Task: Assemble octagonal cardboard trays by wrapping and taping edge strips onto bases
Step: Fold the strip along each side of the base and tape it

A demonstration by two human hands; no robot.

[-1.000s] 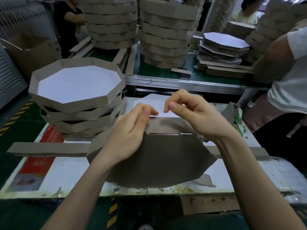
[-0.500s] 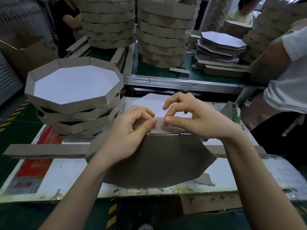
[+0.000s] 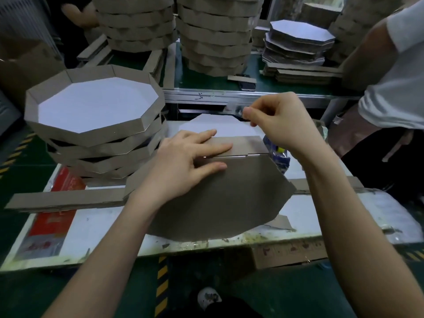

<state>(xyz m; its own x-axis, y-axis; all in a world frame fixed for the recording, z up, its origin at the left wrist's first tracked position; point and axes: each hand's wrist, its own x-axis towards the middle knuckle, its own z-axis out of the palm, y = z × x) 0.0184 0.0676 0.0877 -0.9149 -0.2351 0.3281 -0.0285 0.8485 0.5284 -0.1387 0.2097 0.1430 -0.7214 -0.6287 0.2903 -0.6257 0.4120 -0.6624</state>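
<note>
An octagonal cardboard base [image 3: 220,200] lies brown side up on the white worktable [image 3: 110,223]. A brown edge strip [image 3: 246,144] stands folded along its far edge. My left hand [image 3: 190,160] lies flat with straight fingers, pressing the strip and base together at the seam. My right hand [image 3: 278,121] is raised above the far right of the strip and pinches a short piece of clear tape [image 3: 234,109] between thumb and fingertips. A blue tape dispenser [image 3: 278,154] sits just right of the strip.
A stack of finished trays [image 3: 96,125] stands at the left. Long cardboard strips [image 3: 62,199] lie across the table. Tall tray stacks [image 3: 213,35] and flat bases [image 3: 300,42] fill the far green bench. A person in a white shirt [image 3: 394,88] stands at the right.
My right hand left the strip, moved up and to the right, and now holds a piece of tape. My left hand flattened from a pinch onto the seam.
</note>
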